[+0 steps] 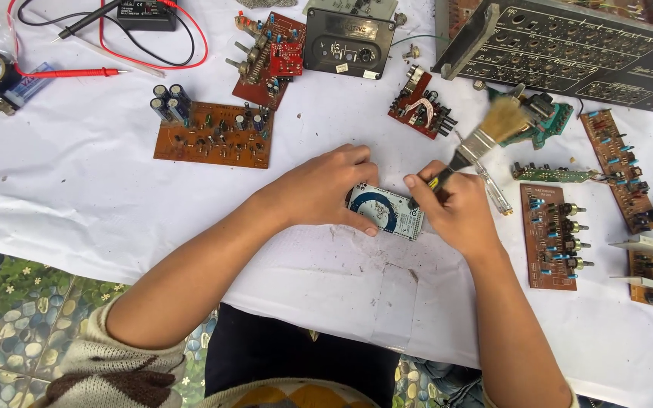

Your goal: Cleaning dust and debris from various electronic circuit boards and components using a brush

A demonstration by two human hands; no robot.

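Note:
My left hand [325, 187] rests on a small white and blue circuit board [387, 212] on the white sheet [77, 189], fingers holding its left edge. My right hand [456, 208] grips a paintbrush by its handle, the tan bristles [505, 119] pointing up and to the right, away from the board. The handle end of the brush [425, 189] touches the small board's right edge.
A brown circuit board with blue capacitors [213, 134] lies to the left, a red board [270, 57] and black module [349, 41] behind. Multimeter leads [77, 72] are at far left. More boards [549, 234] and a black panel [568, 45] lie on the right.

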